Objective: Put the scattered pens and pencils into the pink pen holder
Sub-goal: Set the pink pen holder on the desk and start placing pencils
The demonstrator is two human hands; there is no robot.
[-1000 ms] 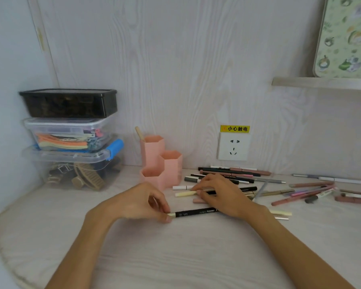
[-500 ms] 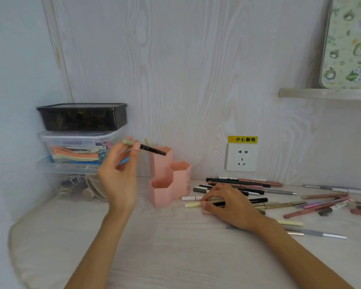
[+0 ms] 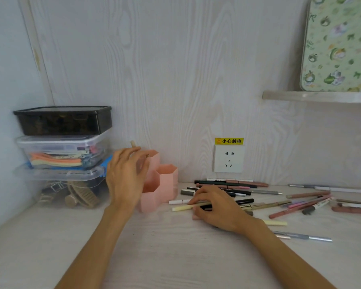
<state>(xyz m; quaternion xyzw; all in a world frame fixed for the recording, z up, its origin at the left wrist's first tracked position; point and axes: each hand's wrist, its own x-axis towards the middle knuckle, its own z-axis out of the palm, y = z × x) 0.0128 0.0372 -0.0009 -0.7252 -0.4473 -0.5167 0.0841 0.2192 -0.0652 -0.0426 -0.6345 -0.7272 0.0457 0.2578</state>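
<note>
At the far left of the frame I see a stack of plastic storage boxes (image 3: 64, 147) on the pale wood-grain bench (image 3: 165, 247). My left hand (image 3: 126, 176) hovers at the tallest cell of the pink hexagonal pen holder (image 3: 165, 184), fingers loosely spread, gripping nothing I can see. Right of centre, my right hand (image 3: 215, 207) rests on the scattered pens and pencils (image 3: 290, 203), its fingers pinching a pale yellow pen (image 3: 183, 207). A white wall socket (image 3: 228, 158) sits above.
</note>
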